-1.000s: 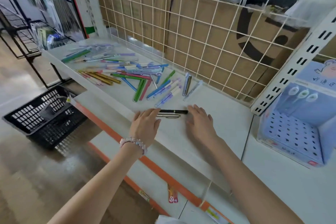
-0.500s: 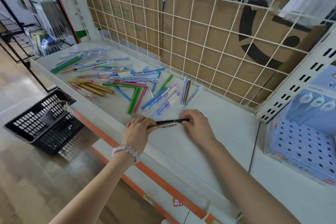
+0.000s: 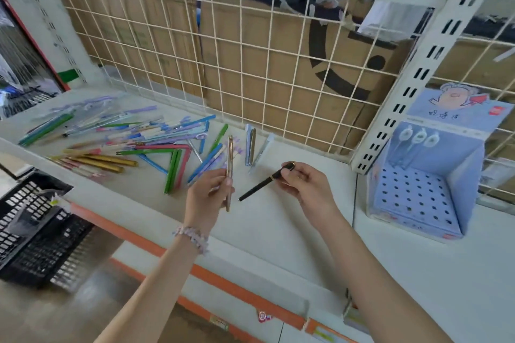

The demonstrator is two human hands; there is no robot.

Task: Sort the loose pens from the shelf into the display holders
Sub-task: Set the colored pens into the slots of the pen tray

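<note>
My left hand [image 3: 207,195] grips a gold pen [image 3: 229,172] nearly upright, its middle hidden by my fingers [image 3: 223,185]; my right hand [image 3: 305,185] pinches the cap end of a black pen [image 3: 262,185], tip slanting down-left. Both pens, lying together on the shelf [image 3: 278,220] a second ago, are now lifted clear. Beyond, the loose pens [image 3: 133,145] overlap, individual ones hard to separate. Far right stands the blue display holder [image 3: 423,195], three pens inside indistinct.

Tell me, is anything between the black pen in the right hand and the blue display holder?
Nothing visible: the black pen in the right hand has only bare shelf before the blue display holder.
</note>
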